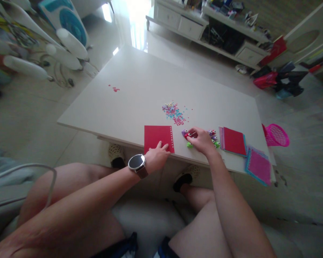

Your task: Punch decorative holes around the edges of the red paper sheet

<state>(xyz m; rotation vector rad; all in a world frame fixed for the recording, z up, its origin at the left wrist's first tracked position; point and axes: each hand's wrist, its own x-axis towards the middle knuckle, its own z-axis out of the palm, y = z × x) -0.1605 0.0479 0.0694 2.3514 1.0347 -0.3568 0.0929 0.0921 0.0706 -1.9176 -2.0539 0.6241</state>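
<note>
A red sheet of paper (pixel 156 135) lies at the near edge of the white table, with a row of holes along its right side. My left hand (pixel 157 157), a watch on its wrist, rests flat on the sheet's lower right part with fingers spread. To the right, my right hand (pixel 200 139) pinches a small red paper punch (pixel 188 135) with googly eyes. A purple punch (pixel 184 133) and a green punch (pixel 189 144) sit beside its fingers. Several more purple, red and green punches (pixel 214 138) stand behind that hand, partly hidden by it.
Colourful paper confetti (pixel 174 113) is heaped mid-table, and a few red bits (pixel 115 89) lie farther left. Red sheets (pixel 233 141) and glittery pink and blue sheets (pixel 259 166) are stacked at the right. A pink basket (pixel 277 135) stands beyond the table's right end.
</note>
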